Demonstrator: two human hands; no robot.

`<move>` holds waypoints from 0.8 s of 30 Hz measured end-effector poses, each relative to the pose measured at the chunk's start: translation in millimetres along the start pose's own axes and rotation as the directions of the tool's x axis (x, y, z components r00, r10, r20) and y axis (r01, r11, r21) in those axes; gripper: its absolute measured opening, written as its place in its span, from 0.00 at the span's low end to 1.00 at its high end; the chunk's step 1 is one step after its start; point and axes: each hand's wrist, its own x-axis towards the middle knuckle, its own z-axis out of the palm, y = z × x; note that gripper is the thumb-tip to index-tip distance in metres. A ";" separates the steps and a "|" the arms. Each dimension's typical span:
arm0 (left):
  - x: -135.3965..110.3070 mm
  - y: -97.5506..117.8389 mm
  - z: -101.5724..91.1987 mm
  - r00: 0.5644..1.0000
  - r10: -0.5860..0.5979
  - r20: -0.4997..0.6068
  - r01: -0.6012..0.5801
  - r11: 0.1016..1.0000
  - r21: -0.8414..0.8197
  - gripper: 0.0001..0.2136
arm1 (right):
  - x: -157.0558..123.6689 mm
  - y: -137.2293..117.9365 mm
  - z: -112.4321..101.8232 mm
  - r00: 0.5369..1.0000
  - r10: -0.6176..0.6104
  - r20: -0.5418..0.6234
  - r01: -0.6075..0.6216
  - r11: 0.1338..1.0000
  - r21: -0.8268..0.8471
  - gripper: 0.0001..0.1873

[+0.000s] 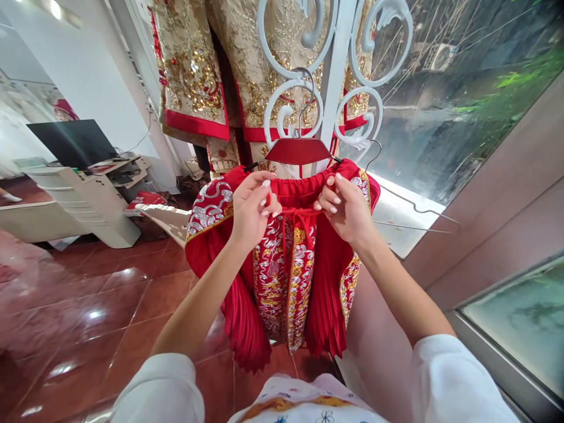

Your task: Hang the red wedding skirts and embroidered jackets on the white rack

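Note:
In front of me hangs a red pleated skirt (pixel 247 317) with silver and gold embroidered panels. Its gathered waistband sits at a dark red clip hanger (pixel 301 151), whose black clips grip the fabric on both sides. My left hand (pixel 254 205) is closed at the left part of the waistband, pinching the red fabric or drawstring. On the opposite side, my right hand (pixel 343 205) pinches the waistband the same way. Between them runs a red drawstring (pixel 302 211), tied at the centre with its ends hanging down.
Behind the skirt stands a white scrollwork metal frame (pixel 341 47) with gold sequined garments (pixel 194 70). A bare wire hanger (pixel 414 208) juts out at right, beside a window (pixel 458 70). To the left are a desk (pixel 88 200) with a monitor (pixel 73 143) and a tiled floor (pixel 145 305).

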 end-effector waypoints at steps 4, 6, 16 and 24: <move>-4.8 -8.3 -16.1 0.998 -0.016 0.059 0.007 0.989 0.149 0.04 | 3.9 8.0 -10.2 0.998 0.035 -0.060 -0.037 0.999 -0.037 0.12; -10.6 -11.6 -22.9 0.994 0.060 0.089 -0.085 0.950 0.302 0.03 | 0.6 11.8 -12.7 0.994 0.004 -0.109 -0.013 0.997 -0.081 0.12; 22.7 68.8 -87.7 0.753 -0.013 0.658 -0.652 -0.153 0.743 0.18 | 2.5 -52.7 -101.3 0.827 -0.527 0.196 0.314 0.144 -0.939 0.18; 37.3 54.8 -92.6 0.824 -0.168 0.541 -0.564 -0.152 0.812 0.15 | -4.3 -9.7 -102.9 0.770 -0.634 0.067 0.039 -0.058 -0.998 0.12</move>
